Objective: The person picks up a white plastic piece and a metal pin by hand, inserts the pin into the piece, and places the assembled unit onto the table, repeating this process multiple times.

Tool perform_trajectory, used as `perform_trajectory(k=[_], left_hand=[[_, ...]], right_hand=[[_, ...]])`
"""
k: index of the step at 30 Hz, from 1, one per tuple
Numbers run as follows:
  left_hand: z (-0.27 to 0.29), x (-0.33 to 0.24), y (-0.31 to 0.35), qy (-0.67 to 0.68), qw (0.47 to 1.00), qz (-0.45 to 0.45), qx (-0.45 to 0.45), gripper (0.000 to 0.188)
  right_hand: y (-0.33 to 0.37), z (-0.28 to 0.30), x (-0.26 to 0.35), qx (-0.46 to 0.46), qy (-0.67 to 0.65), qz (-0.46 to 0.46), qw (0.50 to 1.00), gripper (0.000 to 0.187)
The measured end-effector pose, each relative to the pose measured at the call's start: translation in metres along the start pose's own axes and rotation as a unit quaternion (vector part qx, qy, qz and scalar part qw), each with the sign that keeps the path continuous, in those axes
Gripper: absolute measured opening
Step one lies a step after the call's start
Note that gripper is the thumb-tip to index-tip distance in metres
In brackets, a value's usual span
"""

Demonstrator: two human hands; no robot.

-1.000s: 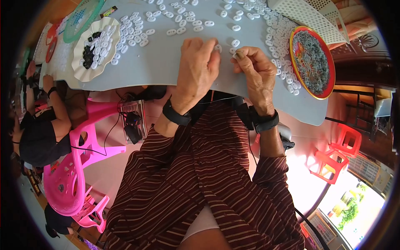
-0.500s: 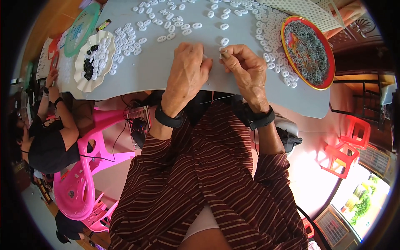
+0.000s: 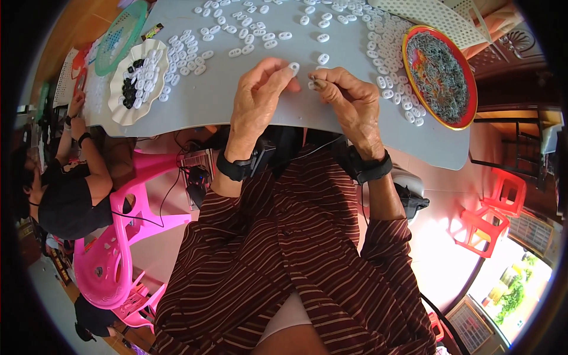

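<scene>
My left hand is raised over the near part of the grey table, closed in a pinch on a small white oval plastic piece. To its right, my right hand is also closed, thumb against forefinger. Something tiny and dark shows at its fingertips, with a bit of white just below; I cannot make out what it is. A short gap separates the two hands. Beyond them, single white oval pieces with two round marks lie on the table. Both wrists wear black bands.
At right stands a red, gold-rimmed tray heaped with small grey pieces. A scalloped cream dish at left holds white and black pieces. A green basket lies behind it. A person sits at left, near a pink chair.
My left hand has turned, its thumb and fingers now showing a white oval piece at their tips. My right hand stays nearly in place. The view has shifted slightly.
</scene>
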State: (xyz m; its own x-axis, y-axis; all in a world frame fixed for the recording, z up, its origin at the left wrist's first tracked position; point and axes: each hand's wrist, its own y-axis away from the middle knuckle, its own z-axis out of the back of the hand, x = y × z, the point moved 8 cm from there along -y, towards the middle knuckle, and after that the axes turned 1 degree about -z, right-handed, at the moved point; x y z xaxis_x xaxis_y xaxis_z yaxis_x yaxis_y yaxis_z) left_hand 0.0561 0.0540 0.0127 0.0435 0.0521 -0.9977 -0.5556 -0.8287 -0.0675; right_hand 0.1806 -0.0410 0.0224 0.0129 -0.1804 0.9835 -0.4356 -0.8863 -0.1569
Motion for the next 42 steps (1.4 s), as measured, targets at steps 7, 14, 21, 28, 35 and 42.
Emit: perform_trajectory(k=[7, 14, 21, 28, 35, 42], left_hand=[[-0.009, 0.004, -0.002, 0.022, 0.998, 0.04, 0.05, 0.023], [-0.013, 0.001, -0.002, 0.001, 0.996, 0.04, 0.085, 0.024], [-0.015, -0.01, -0.002, -0.09, 0.989, -0.013, 0.119, 0.025], [-0.02, -0.015, -0.001, -0.117, 0.983, -0.035, 0.134, 0.028], [-0.026, -0.008, 0.004, -0.113, 0.985, -0.029, 0.123, 0.03], [-0.019, -0.003, 0.002, -0.063, 0.995, 0.021, 0.076, 0.032]], right_hand=[[0.001, -0.003, -0.001, 0.01, -0.035, -0.017, 0.999, 0.015], [0.001, -0.003, -0.001, 0.007, -0.048, -0.021, 0.999, 0.017], [0.001, -0.002, -0.002, 0.005, -0.032, -0.025, 0.999, 0.019], [0.001, -0.001, -0.002, 0.009, -0.028, -0.014, 0.999, 0.023], [0.001, -0.002, -0.002, 0.012, -0.031, -0.022, 0.999, 0.023], [0.0, -0.008, -0.004, 0.015, -0.016, 0.0, 1.0, 0.03]])
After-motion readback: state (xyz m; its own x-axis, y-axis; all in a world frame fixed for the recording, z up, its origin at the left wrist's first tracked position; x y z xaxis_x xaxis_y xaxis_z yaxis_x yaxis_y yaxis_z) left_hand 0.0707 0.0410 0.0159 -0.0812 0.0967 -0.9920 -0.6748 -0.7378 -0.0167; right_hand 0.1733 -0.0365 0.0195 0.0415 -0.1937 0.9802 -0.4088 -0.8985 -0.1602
